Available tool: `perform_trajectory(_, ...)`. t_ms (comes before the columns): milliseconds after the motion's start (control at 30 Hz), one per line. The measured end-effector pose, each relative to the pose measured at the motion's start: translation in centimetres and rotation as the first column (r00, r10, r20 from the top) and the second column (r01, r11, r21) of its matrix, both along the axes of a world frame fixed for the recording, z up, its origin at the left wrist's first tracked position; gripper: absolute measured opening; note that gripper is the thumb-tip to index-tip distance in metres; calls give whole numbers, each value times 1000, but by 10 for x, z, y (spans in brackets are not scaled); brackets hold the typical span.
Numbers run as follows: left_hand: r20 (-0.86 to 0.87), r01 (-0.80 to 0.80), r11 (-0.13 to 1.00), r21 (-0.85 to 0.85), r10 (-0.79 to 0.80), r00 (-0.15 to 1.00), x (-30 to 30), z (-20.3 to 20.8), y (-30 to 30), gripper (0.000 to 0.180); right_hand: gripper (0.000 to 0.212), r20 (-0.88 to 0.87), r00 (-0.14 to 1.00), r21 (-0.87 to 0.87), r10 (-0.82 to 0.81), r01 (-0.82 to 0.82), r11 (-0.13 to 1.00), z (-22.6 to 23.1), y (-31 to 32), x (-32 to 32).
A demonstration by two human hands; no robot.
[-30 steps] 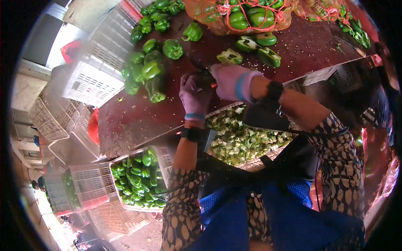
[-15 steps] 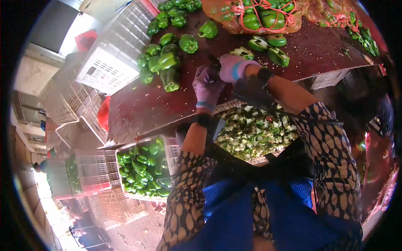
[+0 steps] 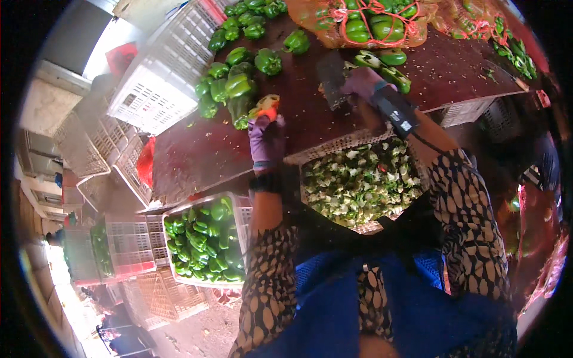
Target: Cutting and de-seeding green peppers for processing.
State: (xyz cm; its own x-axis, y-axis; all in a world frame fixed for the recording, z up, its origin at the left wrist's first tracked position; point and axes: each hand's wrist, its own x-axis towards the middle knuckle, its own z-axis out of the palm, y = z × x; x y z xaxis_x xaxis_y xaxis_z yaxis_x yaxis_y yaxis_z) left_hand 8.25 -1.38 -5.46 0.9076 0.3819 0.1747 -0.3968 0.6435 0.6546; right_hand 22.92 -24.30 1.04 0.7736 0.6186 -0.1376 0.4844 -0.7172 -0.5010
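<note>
My left hand point(image 3: 267, 140), in a purple glove, is closed around a cut bell pepper point(image 3: 267, 106) with an orange-red and pale cut side turned up. It is just right of a pile of whole green bell peppers point(image 3: 240, 85) on the dark red table point(image 3: 203, 155). My right hand point(image 3: 363, 83), also gloved and blurred, grips what looks like a broad dark-bladed knife point(image 3: 332, 77); its handle is hidden. Beside that hand lie cut green pepper halves point(image 3: 394, 77). Below the table edge, a basket point(image 3: 304, 160) holds pale green pepper cores point(image 3: 361, 185).
Left of my left arm stands a white crate point(image 3: 243, 209) of green peppers. An upright white crate point(image 3: 152, 89) rests at the table's left edge. Orange mesh bags point(image 3: 325, 30) of peppers lie at the back. Another knife point(image 3: 516, 80) is at the right edge, near small green peppers point(image 3: 518, 59).
My hands have moved apart. The left came left and nearer with the cut pepper; the right shifted right with the dark blade, now over the cut halves' near side.
</note>
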Motion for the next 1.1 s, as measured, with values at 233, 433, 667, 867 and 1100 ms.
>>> perform_trajectory(233, 128, 258, 941, -219, -234, 964, -28, 30, -29, 50, 46, -477, 877, 718, 49, 357, 597, 7, -25, -11)
perform_trajectory(433, 123, 261, 954, -147, -244, 962, -50, 59, -27, 54, 48, -177, 983, 549, 42, 63, 834, -40, 38, -24)
perform_trajectory(667, 81, 149, 984, -95, -142, 987, -73, 67, -30, 48, 27, 433, 897, 236, -89, -17, 972, -7, 48, -74)
perform_trajectory(867, 64, 189, 973, -129, -182, 981, -68, 57, -39, 43, 18, 448, 891, 561, 77, -347, 751, 55, 25, -110)
perform_trajectory(1100, 73, 48, 975, 217, -66, 995, -73, 66, -61, 41, 27, 413, 909, 636, -53, -246, 732, 51, 18, -147)
